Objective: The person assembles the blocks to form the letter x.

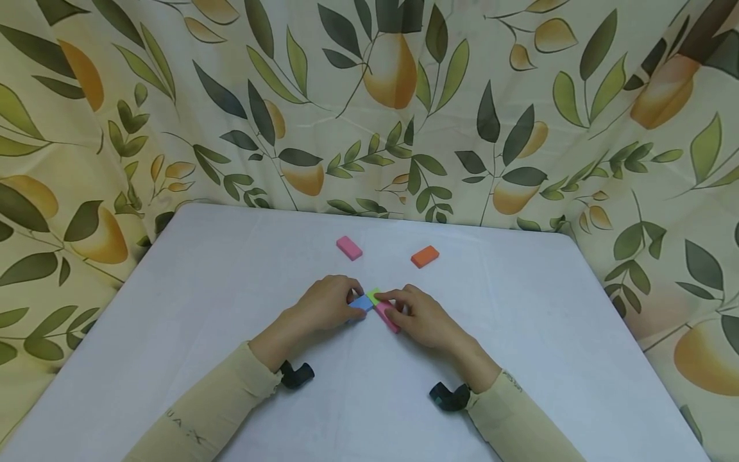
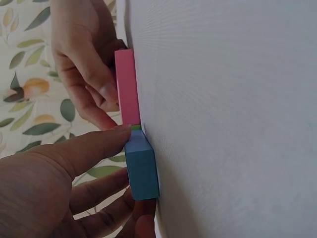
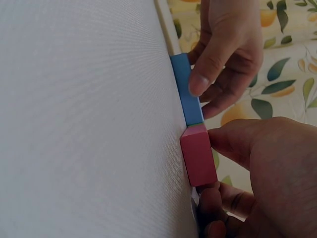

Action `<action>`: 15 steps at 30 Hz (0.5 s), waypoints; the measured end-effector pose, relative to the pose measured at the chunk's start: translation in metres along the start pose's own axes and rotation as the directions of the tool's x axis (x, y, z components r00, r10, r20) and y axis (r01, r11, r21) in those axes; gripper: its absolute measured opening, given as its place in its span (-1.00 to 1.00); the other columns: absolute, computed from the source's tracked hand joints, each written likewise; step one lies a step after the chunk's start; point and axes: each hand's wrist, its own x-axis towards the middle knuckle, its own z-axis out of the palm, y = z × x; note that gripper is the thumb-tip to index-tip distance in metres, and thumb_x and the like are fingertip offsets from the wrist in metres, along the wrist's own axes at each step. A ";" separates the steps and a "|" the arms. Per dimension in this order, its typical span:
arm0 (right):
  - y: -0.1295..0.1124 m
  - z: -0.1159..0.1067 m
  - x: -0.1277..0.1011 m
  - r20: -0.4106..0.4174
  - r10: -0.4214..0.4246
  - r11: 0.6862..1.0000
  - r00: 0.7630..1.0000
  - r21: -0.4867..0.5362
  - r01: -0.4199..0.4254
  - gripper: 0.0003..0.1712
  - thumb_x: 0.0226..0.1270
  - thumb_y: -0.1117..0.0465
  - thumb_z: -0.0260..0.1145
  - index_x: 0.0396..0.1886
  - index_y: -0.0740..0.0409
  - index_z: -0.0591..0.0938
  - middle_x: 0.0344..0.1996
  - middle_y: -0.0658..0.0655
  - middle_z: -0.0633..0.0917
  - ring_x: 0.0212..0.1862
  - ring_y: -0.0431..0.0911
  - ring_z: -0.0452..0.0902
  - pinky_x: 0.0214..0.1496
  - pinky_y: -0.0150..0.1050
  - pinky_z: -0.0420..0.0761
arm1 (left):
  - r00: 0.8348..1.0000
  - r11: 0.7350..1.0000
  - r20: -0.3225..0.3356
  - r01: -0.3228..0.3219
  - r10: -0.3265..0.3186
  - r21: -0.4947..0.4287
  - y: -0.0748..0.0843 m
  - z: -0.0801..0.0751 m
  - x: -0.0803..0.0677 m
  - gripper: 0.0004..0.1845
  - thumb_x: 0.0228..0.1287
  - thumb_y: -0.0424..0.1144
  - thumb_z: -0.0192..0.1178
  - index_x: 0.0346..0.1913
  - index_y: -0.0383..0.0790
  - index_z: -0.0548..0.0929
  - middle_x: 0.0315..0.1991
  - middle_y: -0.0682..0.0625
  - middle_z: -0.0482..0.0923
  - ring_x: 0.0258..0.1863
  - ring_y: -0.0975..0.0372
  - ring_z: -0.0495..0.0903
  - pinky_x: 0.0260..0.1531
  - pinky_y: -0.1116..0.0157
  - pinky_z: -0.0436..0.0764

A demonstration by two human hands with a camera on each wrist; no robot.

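My left hand (image 1: 328, 301) pinches a blue block (image 1: 362, 303) between thumb and fingers on the white tabletop. With thumb and fingers on either side, my right hand (image 1: 426, 321) grips a pink block (image 1: 388, 317). Between them is a light green block (image 1: 374, 294), mostly covered, with the right index finger at it. In the left wrist view the blue block (image 2: 142, 172) and the pink block (image 2: 128, 87) meet close to a thin green strip (image 2: 135, 127). The right wrist view shows the pink block's end face (image 3: 199, 157) near the blue block (image 3: 185, 91).
Farther back on the white table (image 1: 248, 256) lie a second pink block (image 1: 349, 248) and an orange block (image 1: 424, 256), apart from each other. A curtain (image 1: 346, 128) with leaf and fruit print hangs behind the table. Black wrist devices (image 1: 297, 375) sit at both sleeves.
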 end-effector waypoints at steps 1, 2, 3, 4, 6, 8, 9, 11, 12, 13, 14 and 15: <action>0.000 0.000 0.000 -0.002 -0.003 1.000 1.000 0.002 0.003 -0.62 0.39 0.03 0.22 0.17 -0.41 0.57 -0.32 -0.13 0.50 -0.25 -0.21 0.43 -0.21 -0.27 0.45 | 1.000 1.000 0.000 -0.006 0.006 0.002 0.000 0.000 0.000 -0.60 0.08 0.01 0.41 -0.03 -0.04 0.67 -0.43 0.10 0.53 -0.42 0.25 0.48 -0.40 0.32 0.44; -0.001 0.000 0.000 -0.002 -0.005 1.000 1.000 0.004 0.005 -0.62 0.39 0.03 0.22 0.17 -0.40 0.57 -0.32 -0.13 0.50 -0.25 -0.21 0.43 -0.21 -0.27 0.44 | 1.000 1.000 -0.001 -0.009 0.009 0.002 0.000 0.000 0.000 -0.60 0.08 0.01 0.41 -0.02 -0.04 0.67 -0.42 0.11 0.53 -0.41 0.25 0.48 -0.40 0.32 0.45; -0.001 0.000 -0.001 -0.001 -0.008 1.000 1.000 0.004 0.008 -0.62 0.39 0.03 0.22 0.18 -0.39 0.57 -0.32 -0.13 0.50 -0.25 -0.21 0.42 -0.21 -0.27 0.44 | 1.000 1.000 -0.002 -0.013 0.013 0.003 -0.001 0.000 0.000 -0.60 0.08 0.01 0.41 -0.02 -0.04 0.67 -0.42 0.11 0.54 -0.41 0.25 0.48 -0.39 0.32 0.45; -0.001 0.000 -0.001 -0.002 -0.009 1.000 1.000 0.005 0.009 -0.62 0.39 0.03 0.22 0.18 -0.39 0.57 -0.32 -0.13 0.50 -0.25 -0.21 0.42 -0.21 -0.27 0.44 | 1.000 1.000 -0.003 -0.015 0.015 0.004 0.000 0.000 0.000 -0.60 0.08 0.01 0.42 -0.02 -0.04 0.68 -0.42 0.11 0.54 -0.41 0.25 0.49 -0.39 0.32 0.45; -0.002 0.000 0.000 -0.001 0.000 1.000 1.000 0.001 0.000 -0.62 0.39 0.02 0.22 0.17 -0.41 0.57 -0.32 -0.13 0.51 -0.25 -0.21 0.43 -0.22 -0.28 0.44 | 1.000 1.000 -0.004 -0.018 0.018 0.004 0.000 0.000 0.000 -0.59 0.08 0.00 0.42 -0.01 -0.04 0.68 -0.42 0.11 0.54 -0.40 0.24 0.49 -0.38 0.32 0.45; -0.002 0.000 0.000 0.004 0.011 1.000 1.000 0.003 -0.011 -0.62 0.38 0.01 0.23 0.16 -0.42 0.57 -0.33 -0.14 0.51 -0.26 -0.21 0.44 -0.23 -0.27 0.46 | 1.000 1.000 -0.003 -0.016 0.016 0.002 0.000 0.001 0.001 -0.59 0.08 0.00 0.42 -0.01 -0.05 0.68 -0.42 0.11 0.53 -0.40 0.24 0.49 -0.38 0.32 0.45; -0.002 0.000 0.001 0.005 0.018 1.000 1.000 0.006 -0.018 -0.62 0.38 0.00 0.23 0.16 -0.43 0.57 -0.33 -0.14 0.51 -0.27 -0.21 0.44 -0.24 -0.27 0.46 | 1.000 1.000 -0.002 -0.015 0.015 0.000 0.001 0.001 0.001 -0.59 0.08 0.00 0.42 -0.01 -0.05 0.68 -0.42 0.11 0.53 -0.40 0.24 0.49 -0.38 0.32 0.45; -0.002 0.000 0.001 0.008 0.027 1.000 1.000 0.005 -0.027 -0.63 0.38 -0.01 0.22 0.15 -0.45 0.57 -0.33 -0.14 0.51 -0.28 -0.21 0.45 -0.25 -0.27 0.47 | 1.000 1.000 0.003 -0.010 0.010 -0.004 0.002 0.001 0.001 -0.58 0.08 0.00 0.42 -0.01 -0.05 0.68 -0.41 0.11 0.53 -0.40 0.24 0.49 -0.37 0.32 0.45; -0.002 0.000 0.001 0.008 0.028 1.000 1.000 0.004 -0.028 -0.63 0.38 0.00 0.22 0.15 -0.45 0.57 -0.33 -0.13 0.51 -0.28 -0.21 0.45 -0.25 -0.27 0.47 | 1.000 1.000 0.005 -0.007 0.007 -0.005 0.002 0.001 0.002 -0.58 0.08 0.00 0.42 0.00 -0.05 0.67 -0.40 0.12 0.53 -0.39 0.24 0.49 -0.37 0.32 0.46; -0.002 0.000 0.001 0.009 0.028 1.000 1.000 0.004 -0.028 -0.63 0.39 0.00 0.22 0.15 -0.45 0.57 -0.33 -0.13 0.51 -0.28 -0.20 0.45 -0.25 -0.27 0.47 | 1.000 1.000 0.007 -0.004 0.004 -0.007 0.002 0.001 0.002 -0.58 0.08 0.01 0.42 0.00 -0.05 0.67 -0.40 0.12 0.53 -0.39 0.24 0.49 -0.37 0.32 0.46; -0.002 0.000 0.001 0.009 0.028 1.000 1.000 0.006 -0.028 -0.63 0.39 0.00 0.22 0.15 -0.45 0.57 -0.33 -0.13 0.51 -0.28 -0.20 0.45 -0.25 -0.27 0.47 | 1.000 1.000 0.008 -0.002 0.002 -0.006 0.002 0.001 0.002 -0.58 0.08 0.01 0.42 0.00 -0.05 0.67 -0.40 0.12 0.54 -0.39 0.24 0.50 -0.37 0.32 0.46; -0.002 0.000 0.001 0.010 0.028 1.000 1.000 0.006 -0.028 -0.64 0.39 0.00 0.22 0.15 -0.45 0.57 -0.34 -0.13 0.51 -0.28 -0.20 0.45 -0.25 -0.27 0.47 | 1.000 1.000 0.009 0.001 -0.001 -0.006 0.003 0.001 0.002 -0.58 0.08 0.01 0.42 0.00 -0.05 0.67 -0.40 0.12 0.54 -0.39 0.24 0.50 -0.38 0.32 0.46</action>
